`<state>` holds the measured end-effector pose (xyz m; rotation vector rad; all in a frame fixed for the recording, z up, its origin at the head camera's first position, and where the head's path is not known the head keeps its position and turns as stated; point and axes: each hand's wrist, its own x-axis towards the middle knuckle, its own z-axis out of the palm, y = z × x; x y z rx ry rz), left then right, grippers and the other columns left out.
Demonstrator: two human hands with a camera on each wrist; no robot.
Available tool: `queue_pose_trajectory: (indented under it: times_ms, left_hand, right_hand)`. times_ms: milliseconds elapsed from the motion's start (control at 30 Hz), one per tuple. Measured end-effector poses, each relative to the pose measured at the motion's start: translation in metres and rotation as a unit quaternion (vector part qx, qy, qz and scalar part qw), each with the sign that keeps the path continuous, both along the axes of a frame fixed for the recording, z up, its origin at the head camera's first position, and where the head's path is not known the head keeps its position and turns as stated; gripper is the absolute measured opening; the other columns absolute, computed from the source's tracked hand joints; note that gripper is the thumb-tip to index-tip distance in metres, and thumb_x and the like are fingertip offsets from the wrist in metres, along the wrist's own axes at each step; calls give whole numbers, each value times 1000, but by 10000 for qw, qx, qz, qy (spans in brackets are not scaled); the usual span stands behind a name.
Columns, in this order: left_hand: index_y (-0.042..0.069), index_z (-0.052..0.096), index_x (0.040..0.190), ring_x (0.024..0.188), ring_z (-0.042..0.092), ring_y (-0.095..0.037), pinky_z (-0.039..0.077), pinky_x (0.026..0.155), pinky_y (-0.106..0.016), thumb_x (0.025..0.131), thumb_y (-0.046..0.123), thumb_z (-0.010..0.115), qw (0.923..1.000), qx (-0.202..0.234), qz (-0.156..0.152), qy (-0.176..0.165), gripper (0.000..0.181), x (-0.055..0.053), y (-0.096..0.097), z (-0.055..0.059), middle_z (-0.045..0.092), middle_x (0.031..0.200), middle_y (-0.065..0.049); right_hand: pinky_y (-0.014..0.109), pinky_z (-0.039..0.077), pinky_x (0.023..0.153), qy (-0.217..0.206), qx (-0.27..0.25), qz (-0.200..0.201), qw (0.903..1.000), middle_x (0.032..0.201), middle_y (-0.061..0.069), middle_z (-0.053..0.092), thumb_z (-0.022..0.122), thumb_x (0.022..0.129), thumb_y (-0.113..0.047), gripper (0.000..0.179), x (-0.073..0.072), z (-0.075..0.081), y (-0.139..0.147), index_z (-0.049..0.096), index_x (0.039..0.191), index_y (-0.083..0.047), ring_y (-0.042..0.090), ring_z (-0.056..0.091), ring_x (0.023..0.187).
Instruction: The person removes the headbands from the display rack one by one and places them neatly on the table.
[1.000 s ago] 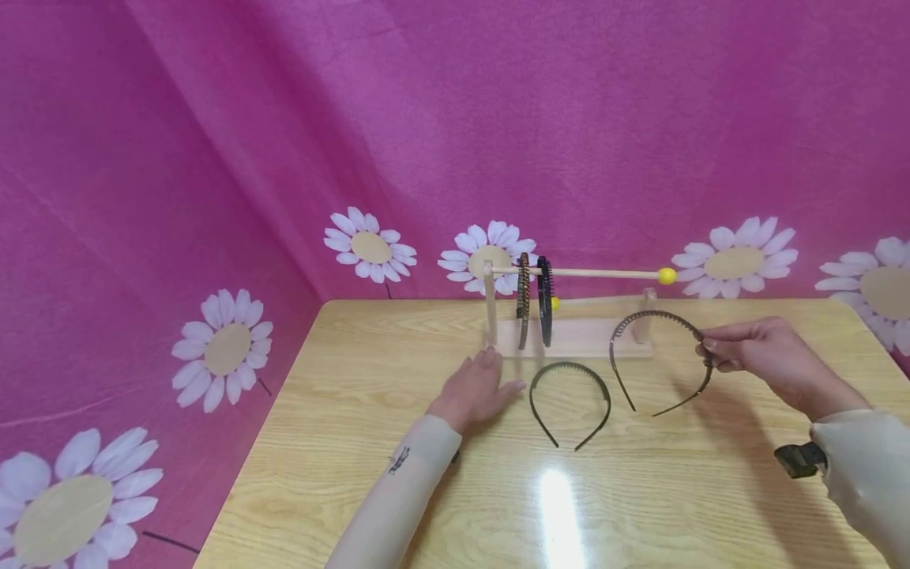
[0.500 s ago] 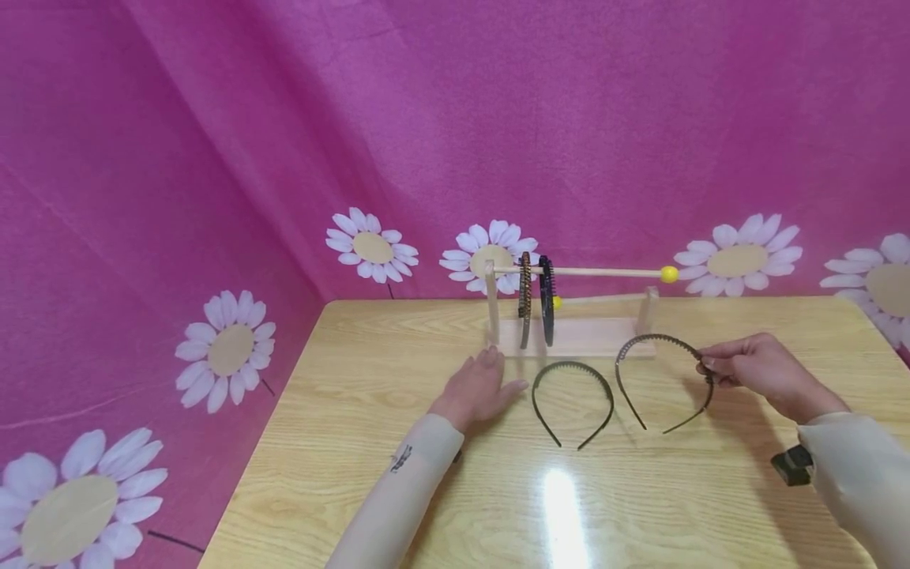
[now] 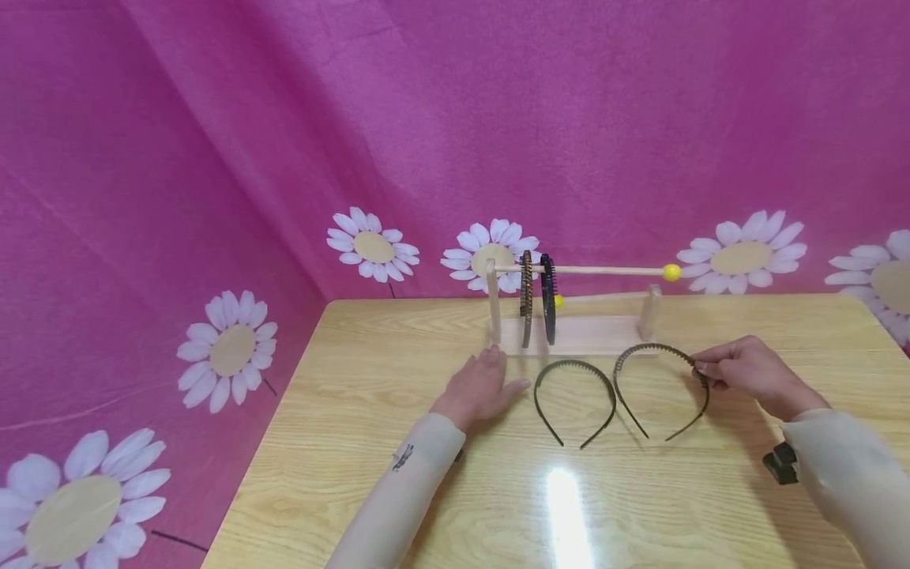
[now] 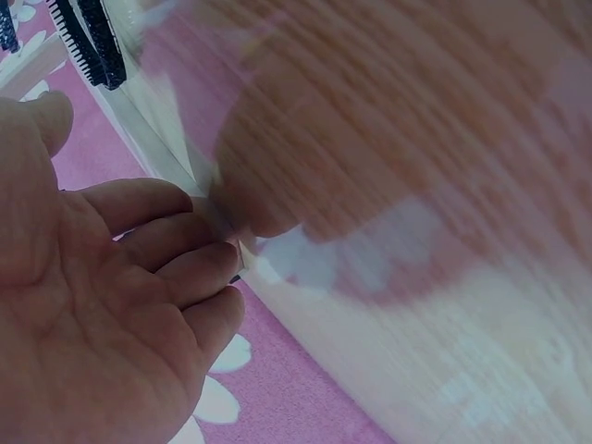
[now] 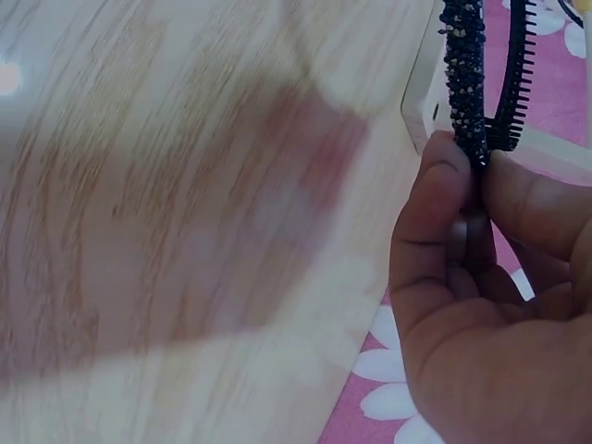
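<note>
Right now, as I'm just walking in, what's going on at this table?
A person's right-hand grip pinches the side of a dark, curved, toothed headband over a pale wood-grain table; I can't tell whether its tips touch. A second dark headband lies left of it. The left-hand grip is at the left end of a pale wooden stand. A brown headband and a black headband hang on the stand's upper rod.

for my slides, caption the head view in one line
The right hand pinches a dark headband beside another on the table; two more hang on the rack near the left hand.
</note>
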<state>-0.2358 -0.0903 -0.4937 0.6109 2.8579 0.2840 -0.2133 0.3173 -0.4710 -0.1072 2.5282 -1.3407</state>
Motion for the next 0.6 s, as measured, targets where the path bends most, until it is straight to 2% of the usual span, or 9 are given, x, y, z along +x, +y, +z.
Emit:
queue_pose_trajectory:
  times_ms: [200, 300, 467, 600]
  left_hand:
    - [-3, 40, 150, 147, 30, -29, 21, 121, -42, 103, 61, 38, 10000, 53, -16, -2, 79, 0, 0, 0, 32, 160, -18]
    - [-2, 38, 152, 148, 28, -29, 20, 121, -42, 103, 61, 38, 10000, 38, 1, -37, 80, 1, 0, 1, 30, 161, -18]
    - [-2, 37, 153, 148, 27, -29, 20, 121, -43, 103, 61, 37, 10000, 31, 19, -49, 80, 1, 0, 2, 28, 161, -18]
    - [-2, 38, 152, 148, 27, -29, 19, 121, -42, 103, 61, 37, 10000, 40, 36, -65, 79, 1, 1, 3, 29, 161, -18]
  right_hand:
    - [31, 59, 69, -35, 260, -30, 9997, 114, 31, 67, 57, 97, 0, 32, 2, -6, 5, 60, 123, 18, 5, 61, 85]
    - [32, 59, 69, -50, 357, -71, 9993, 117, 32, 65, 57, 97, 0, 31, 2, -8, 6, 61, 123, 18, 8, 61, 88]
    - [32, 59, 68, -32, 575, -119, 9983, 116, 33, 65, 56, 97, 0, 30, -1, -9, 5, 63, 122, 17, 14, 61, 89]
    - [30, 59, 67, 15, 709, -163, 9973, 116, 33, 66, 57, 96, 0, 29, -3, -10, 4, 65, 119, 16, 13, 61, 87]
